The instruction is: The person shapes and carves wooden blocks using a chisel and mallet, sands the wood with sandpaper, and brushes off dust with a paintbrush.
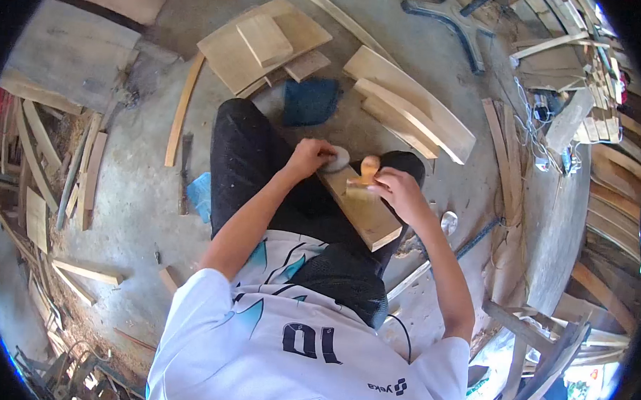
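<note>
A wooden board (pixel 366 218) lies slanted across my lap. My left hand (pixel 313 158) is closed on a round, pale disc (pixel 336 159) at the board's upper end. Above the middle of the board, my right hand (pixel 400 192) grips a brush with a rounded wooden handle (pixel 369 168). The brush's pale bristles (pixel 362 193) are over the board's face, slightly blurred; whether they touch it I cannot tell.
Stacked boards (pixel 234 50) lie on the floor ahead, with a dark blue cloth (pixel 310 102) beside them. More planks (pixel 419 107) lie ahead right. A light blue cloth (pixel 200 196) is left of my knee. A metal stand base (pixel 457 22) sits farther off.
</note>
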Action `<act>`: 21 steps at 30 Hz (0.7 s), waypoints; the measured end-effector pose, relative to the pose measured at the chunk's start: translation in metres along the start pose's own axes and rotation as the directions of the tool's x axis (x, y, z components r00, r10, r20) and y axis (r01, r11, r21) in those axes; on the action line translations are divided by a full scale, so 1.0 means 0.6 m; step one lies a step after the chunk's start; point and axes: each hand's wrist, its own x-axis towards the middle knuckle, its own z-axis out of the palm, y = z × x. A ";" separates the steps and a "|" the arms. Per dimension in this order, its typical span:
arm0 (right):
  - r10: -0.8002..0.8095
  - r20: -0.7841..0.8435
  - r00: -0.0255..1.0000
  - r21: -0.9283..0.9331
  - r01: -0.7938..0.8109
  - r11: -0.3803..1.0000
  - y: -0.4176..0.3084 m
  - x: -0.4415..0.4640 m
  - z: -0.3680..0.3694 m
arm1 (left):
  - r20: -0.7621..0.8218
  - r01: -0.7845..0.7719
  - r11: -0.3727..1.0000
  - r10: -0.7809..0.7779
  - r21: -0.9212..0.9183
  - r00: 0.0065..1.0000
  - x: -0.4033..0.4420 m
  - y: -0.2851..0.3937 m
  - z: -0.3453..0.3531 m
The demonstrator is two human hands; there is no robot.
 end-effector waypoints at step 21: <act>0.101 0.543 0.834 0.122 -0.197 0.973 0.030 0.071 -0.014 | -0.046 0.081 0.996 -0.079 0.035 0.996 0.016 -0.012 -0.002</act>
